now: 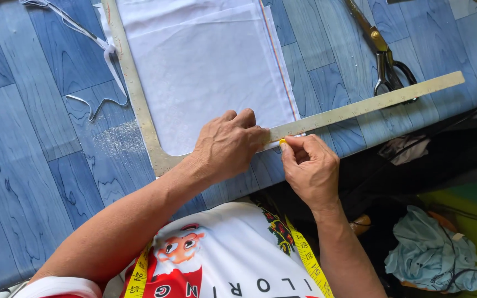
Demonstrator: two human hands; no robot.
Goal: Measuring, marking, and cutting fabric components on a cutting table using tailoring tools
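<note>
While the left hand (228, 144) presses flat on the metal L-square (354, 108) over the white fabric (205, 72) at the table's near edge, the right hand (310, 168) pinches yellow chalk (282, 142) against the ruler edge, apparently marking a line; steady ruler pressure is needed.

White fabric (211, 66), folded flat, spread on the blue wood-grain surface (34, 160), one edge trimmed with a thin orange line. Metal L-square ruler (360, 106), long arm laid across the cloth's lower edge, short arm running up its left side. Small yellow chalk piece (282, 142), pinched against the ruler's edge at the cloth's lower corner.
</note>
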